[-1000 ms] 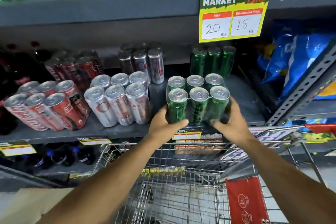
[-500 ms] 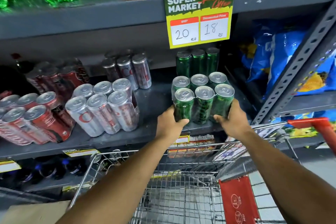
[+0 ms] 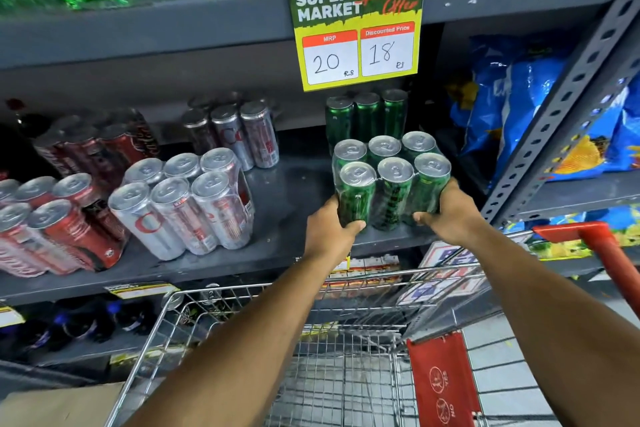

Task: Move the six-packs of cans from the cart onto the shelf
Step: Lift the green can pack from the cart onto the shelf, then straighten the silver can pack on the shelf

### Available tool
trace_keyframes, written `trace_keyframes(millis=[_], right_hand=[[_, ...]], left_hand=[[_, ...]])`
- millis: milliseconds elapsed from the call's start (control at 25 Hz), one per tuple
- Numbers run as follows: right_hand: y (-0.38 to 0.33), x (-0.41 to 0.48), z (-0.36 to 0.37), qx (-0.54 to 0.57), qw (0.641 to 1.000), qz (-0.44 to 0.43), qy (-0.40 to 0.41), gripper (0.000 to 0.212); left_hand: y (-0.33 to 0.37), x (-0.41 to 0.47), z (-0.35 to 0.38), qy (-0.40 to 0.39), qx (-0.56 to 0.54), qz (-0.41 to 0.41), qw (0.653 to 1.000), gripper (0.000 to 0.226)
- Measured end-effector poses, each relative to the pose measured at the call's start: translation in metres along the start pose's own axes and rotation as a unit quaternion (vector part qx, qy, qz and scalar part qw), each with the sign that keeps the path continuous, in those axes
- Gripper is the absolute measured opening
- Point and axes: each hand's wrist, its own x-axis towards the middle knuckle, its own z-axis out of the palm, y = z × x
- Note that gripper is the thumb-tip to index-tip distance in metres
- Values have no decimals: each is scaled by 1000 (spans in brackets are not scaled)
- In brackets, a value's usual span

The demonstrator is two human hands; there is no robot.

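Observation:
A shrink-wrapped six-pack of green cans (image 3: 391, 180) stands upright near the front edge of the grey shelf (image 3: 291, 218). My left hand (image 3: 329, 229) grips its lower left corner and my right hand (image 3: 450, 215) grips its lower right side. Behind it stands another green six-pack (image 3: 367, 114). A silver six-pack (image 3: 187, 201) leans at the shelf's middle, with a second silver pack (image 3: 239, 132) behind. Red six-packs (image 3: 55, 218) lie at the left. The wire cart (image 3: 311, 340) sits below my arms; its basket shows no packs.
An upper shelf carries green and orange bottles, and a yellow price sign (image 3: 358, 31) hangs from its edge above the green cans. A slotted steel upright (image 3: 561, 107) stands just right of the pack, with blue snack bags (image 3: 519, 107) beyond. The cart's red handle (image 3: 595, 236) is at the right.
Both hands have carried the green six-pack up from the cart's edge and further onto the shelf. The view has shifted left, so the shelf contents appear further right.

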Motion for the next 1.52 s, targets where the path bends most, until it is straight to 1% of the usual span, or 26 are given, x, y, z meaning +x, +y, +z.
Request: trace_keyframes(millis=[200, 520, 600, 640, 680, 720, 760, 800, 840, 880, 920, 960, 1040, 1080, 1120, 1160, 1200, 1240, 1320, 1360, 1440, 1520], right_hand=[[1, -5, -1, 4, 1000, 9, -6, 62], [5, -1, -1, 5, 1000, 15, 3, 67], [5, -2, 1, 17, 1000, 25, 0, 74], [5, -4, 1, 28, 999, 23, 0, 85], [5, -9, 2, 50, 999, 15, 5, 100], [3, -15, 1, 78, 997, -4, 23, 113], [1, -23, -1, 95, 993, -34, 57, 118], [-3, -32, -3, 90, 988, -80, 100, 115], [-10, -42, -4, 56, 978, -136, 148, 104], [-18, -50, -4, 9, 960, -202, 196, 92], [-31, -59, -2, -29, 933, -271, 234, 79], [-45, -64, 2, -48, 909, -329, 250, 68], [-75, -68, 22, -76, 880, -411, 226, 53], [-90, -71, 37, -82, 878, -431, 190, 49], [-105, -76, 55, -77, 888, -432, 141, 49], [-120, -82, 73, -62, 903, -418, 82, 51], [-133, -87, 92, -41, 919, -392, 17, 57], [-145, -92, 109, -19, 930, -364, -37, 65], [-164, -95, 139, 18, 949, -294, -112, 80], [-173, -96, 150, 37, 954, -265, -133, 84], [-188, -95, 171, 71, 960, -240, -130, 80], [-193, -93, 185, 77, 966, -222, -104, 74]], left_hand=[[-1, -1, 1, -4, -1, -3, 1000, 46], [-2, -3, 7, 0, 0, -9, 1000, 47], [0, -3, 4, -14, 0, -10, 1000, 52], [0, -7, 1, -24, 9, -5, 1000, 57], [-1, -13, -5, -30, 19, 3, 999, 64], [-4, -23, -15, -28, 28, 11, 999, 69], [-10, -34, -28, -20, 32, 19, 999, 72], [-19, -48, -43, -7, 37, 27, 999, 70], [-31, -62, -59, 15, 46, 39, 998, 66], [-45, -76, -77, 47, 63, 53, 995, 61], [-58, -90, -97, 86, 81, 60, 991, 57], [-70, -100, -118, 130, 92, 54, 986, 54], [-94, -109, -161, 228, 100, 35, 968, 54], [-105, -109, -181, 272, 104, 25, 956, 55], [-114, -107, -200, 301, 100, 9, 948, 56], [-120, -102, -217, 310, 87, -15, 947, 57], [-124, -95, -231, 295, 66, -47, 952, 60], [-128, -87, -240, 258, 39, -75, 963, 62], [-133, -69, -248, 167, -15, -104, 980, 68], [-138, -59, -251, 137, -25, -106, 985, 68], [-146, -43, -252, 129, -12, -98, 987, 54], [-155, -35, -251, 155, 9, -84, 984, 40]])
